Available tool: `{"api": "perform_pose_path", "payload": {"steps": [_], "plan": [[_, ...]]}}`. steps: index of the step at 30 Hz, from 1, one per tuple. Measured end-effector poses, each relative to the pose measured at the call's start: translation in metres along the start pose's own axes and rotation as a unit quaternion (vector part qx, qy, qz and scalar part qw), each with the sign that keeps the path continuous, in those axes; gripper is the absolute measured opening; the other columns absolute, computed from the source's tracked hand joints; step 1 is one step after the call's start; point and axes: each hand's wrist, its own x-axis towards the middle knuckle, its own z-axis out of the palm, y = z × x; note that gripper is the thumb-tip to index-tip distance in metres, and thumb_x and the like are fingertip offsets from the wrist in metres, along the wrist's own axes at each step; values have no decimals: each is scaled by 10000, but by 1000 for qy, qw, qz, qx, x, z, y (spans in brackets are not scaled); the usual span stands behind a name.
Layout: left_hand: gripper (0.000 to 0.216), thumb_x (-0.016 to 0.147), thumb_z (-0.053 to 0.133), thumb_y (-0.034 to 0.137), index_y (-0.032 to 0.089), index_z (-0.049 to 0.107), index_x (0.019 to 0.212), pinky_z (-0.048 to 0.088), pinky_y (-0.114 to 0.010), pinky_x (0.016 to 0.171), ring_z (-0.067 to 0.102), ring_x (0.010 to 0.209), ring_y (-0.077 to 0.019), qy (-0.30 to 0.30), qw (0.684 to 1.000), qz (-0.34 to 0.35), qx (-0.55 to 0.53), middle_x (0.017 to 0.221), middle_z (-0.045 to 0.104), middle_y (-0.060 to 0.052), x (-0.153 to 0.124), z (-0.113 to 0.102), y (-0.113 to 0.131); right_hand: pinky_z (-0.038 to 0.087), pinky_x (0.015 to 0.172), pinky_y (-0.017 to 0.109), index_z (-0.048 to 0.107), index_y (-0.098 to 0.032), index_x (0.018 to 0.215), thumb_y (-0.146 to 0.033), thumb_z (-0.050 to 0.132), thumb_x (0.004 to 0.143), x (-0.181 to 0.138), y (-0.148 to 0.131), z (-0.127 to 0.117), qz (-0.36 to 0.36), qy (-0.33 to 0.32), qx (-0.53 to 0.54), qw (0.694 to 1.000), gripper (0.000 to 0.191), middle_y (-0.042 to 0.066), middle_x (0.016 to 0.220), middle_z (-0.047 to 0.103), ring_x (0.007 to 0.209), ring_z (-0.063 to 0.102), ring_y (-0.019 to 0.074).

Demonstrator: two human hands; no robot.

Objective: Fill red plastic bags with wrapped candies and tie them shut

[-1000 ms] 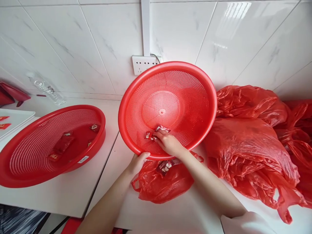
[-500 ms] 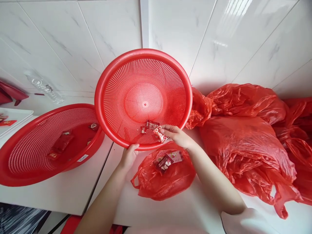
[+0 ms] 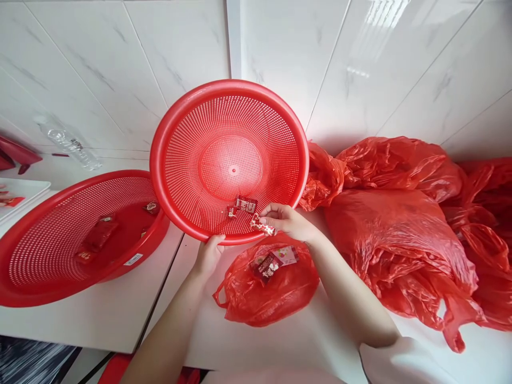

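Observation:
My left hand [image 3: 209, 255] grips the lower rim of a red plastic basket [image 3: 234, 120] with perforated sides, tilted so its inside faces me. Over the rim's lower right, my right hand [image 3: 288, 221] pinches a small red-and-white patterned packet [image 3: 262, 224]. Beside that packet, a dark red packet with white characters [image 3: 245, 204] and a smaller red packet [image 3: 231, 212] lie low inside the basket. Just below sits an open red plastic bag [image 3: 268, 304], holding a dark red packet [image 3: 265, 268] and a pink-and-white packet [image 3: 288, 254].
At left stands a second red basket [image 3: 132, 278] with several packets in it. A clear plastic bottle [image 3: 72, 146] lies behind it, and a white tray [image 3: 30, 186] is at the left edge. Bulky red plastic bags [image 3: 400, 240] fill the right side. A tiled wall [image 3: 276, 48] closes off the back.
The patterned packet in my right hand has turned from slanting down to lying nearly flat. My left hand keeps its hold on the rim. The whole view has shifted slightly.

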Motion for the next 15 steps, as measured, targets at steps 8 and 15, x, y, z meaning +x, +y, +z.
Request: {"api": "perform_pose_path", "payload": {"steps": [8, 15], "plan": [[323, 778, 606, 198, 175, 672, 1093, 506, -444, 918, 579, 1168, -310, -4, 1000, -7, -3, 1161, 670, -96, 0, -3, -1, 457, 642, 256, 682, -161, 899, -415, 604, 875, -16, -18, -8, -1, -159, -199, 967, 266, 12, 768, 675, 683, 599, 128], [407, 799, 591, 194, 204, 613, 1205, 516, -419, 895, 607, 1130, -289, -51, 995, -84, -21, 1186, 668, -81, -12, 11, -9, 455, 987, 382, 565, -162, 1245, -382, 472, 962, -4, 2, 32, -160, 26, -349, 923, 369, 123, 1231, 631, 1126, 597, 218]]}}
